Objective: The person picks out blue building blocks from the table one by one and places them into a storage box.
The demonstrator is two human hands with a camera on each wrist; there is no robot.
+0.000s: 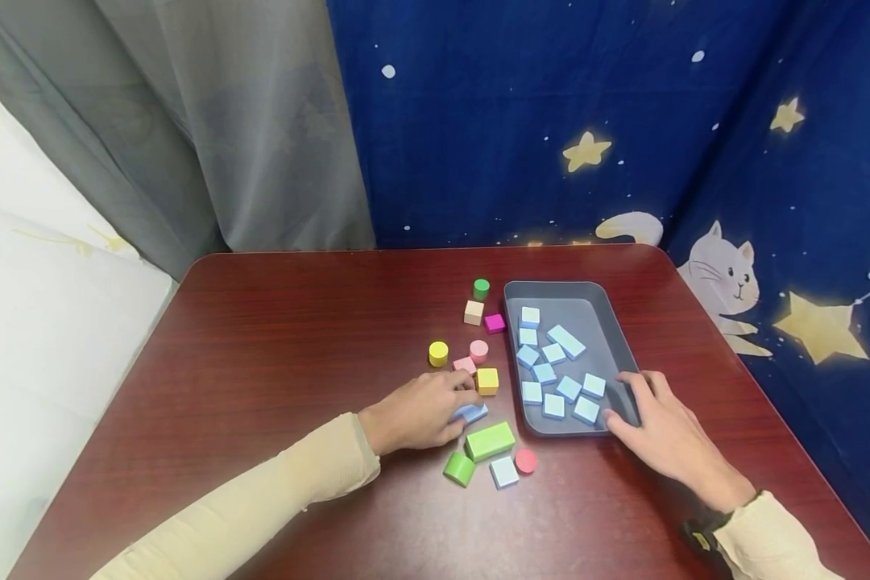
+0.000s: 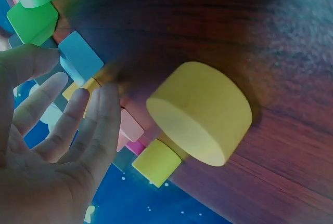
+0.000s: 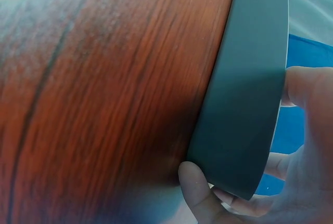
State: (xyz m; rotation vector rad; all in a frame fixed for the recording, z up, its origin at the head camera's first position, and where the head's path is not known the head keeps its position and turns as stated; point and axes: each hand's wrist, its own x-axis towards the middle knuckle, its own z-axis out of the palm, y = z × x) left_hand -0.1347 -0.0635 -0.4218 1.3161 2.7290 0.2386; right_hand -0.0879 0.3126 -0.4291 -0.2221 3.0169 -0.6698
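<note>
Low over the table, my left hand (image 1: 424, 409) has its thumb and fingers about a light blue rectangular block (image 1: 471, 412). In the left wrist view the thumb tip meets one edge of this blue block (image 2: 82, 57), with the fingertips close by its other side. My right hand (image 1: 667, 435) grips the near right corner of a dark grey tray (image 1: 621, 342). The right wrist view shows the fingers at the rim and lower corner of the tray wall (image 3: 242, 89). Inside the tray lie several light blue blocks, mostly square, such as this long one (image 1: 566, 342).
Around the left hand stand a yellow cylinder (image 1: 438, 354), a yellow cube (image 1: 487, 381) and pink blocks (image 1: 478, 351). Nearer me are a green block (image 1: 490, 441), a green half-round piece (image 1: 460, 468), a pale blue square (image 1: 503, 473) and a red disc (image 1: 525, 461). Farther back sits a magenta block (image 1: 495, 324).
</note>
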